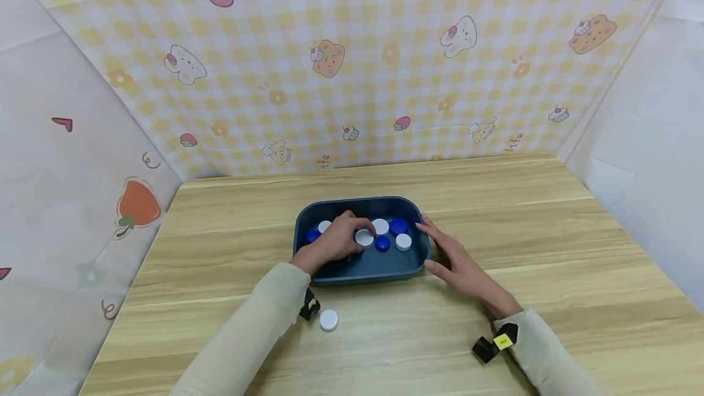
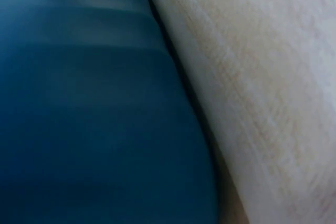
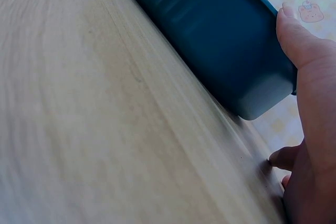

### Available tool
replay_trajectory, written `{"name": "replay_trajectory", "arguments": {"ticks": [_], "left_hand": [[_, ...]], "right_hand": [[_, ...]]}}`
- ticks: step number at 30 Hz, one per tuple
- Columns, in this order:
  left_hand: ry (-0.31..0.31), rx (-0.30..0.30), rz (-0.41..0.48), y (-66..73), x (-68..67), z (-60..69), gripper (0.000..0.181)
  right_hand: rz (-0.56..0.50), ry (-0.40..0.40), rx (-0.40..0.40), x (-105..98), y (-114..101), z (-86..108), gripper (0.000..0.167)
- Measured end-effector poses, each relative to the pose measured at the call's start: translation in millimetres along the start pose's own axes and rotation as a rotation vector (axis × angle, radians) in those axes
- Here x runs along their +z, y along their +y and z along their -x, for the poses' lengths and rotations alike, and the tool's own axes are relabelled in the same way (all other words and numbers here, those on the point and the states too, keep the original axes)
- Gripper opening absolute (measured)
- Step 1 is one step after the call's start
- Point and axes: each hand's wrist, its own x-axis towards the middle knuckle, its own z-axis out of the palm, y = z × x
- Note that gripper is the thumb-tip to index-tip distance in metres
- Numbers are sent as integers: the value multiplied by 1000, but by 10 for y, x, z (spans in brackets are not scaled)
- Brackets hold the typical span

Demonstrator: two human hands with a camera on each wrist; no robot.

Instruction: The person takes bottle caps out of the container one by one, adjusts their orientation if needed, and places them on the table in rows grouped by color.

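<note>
A dark blue plastic box (image 1: pixel 363 277) stands on the wooden table, with several round white and blue caps inside. My left hand (image 1: pixel 340 236) reaches down into it, thumb and index finger curled about a white bottle cap (image 1: pixel 364 238). Close by lie a white cap (image 1: pixel 381 227), a small blue cap (image 1: pixel 382 243), a larger blue cap (image 1: pixel 398 227) and another white cap (image 1: pixel 404 242). At the box's right end my right hand (image 1: pixel 459 264) rests against the rim with fingers extended; its thumb (image 3: pixel 294 35) touches the wall in the right wrist view. The left wrist view shows only box wall and table.
One loose white cap (image 1: pixel 329 320) lies on the table (image 1: pixel 495 200) in front of the box, beside the left wrist's black camera (image 1: pixel 310 305). A yellow checked cloth (image 1: pixel 363 78) hangs behind the table, with pale sheets at both sides.
</note>
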Motion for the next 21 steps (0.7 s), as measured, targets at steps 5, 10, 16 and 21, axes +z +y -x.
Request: {"name": "replay_trajectory", "arguments": {"ticks": [5,10,16,21], "left_hand": [[-15,3,-49,10,-7,-5,33],[-21,14,-63,7,-14,-9,33],[-21,21,-72,-12,-25,-14,34],[-31,25,-105,-7,-39,-12,33]], "right_hand": [[-2,-1,-5,-6,1,-4,66],[-6,-1,-1,-7,-8,-8,66],[-5,-6,13,-11,-28,-9,66],[-6,-7,17,-6,-28,-4,66]]}}
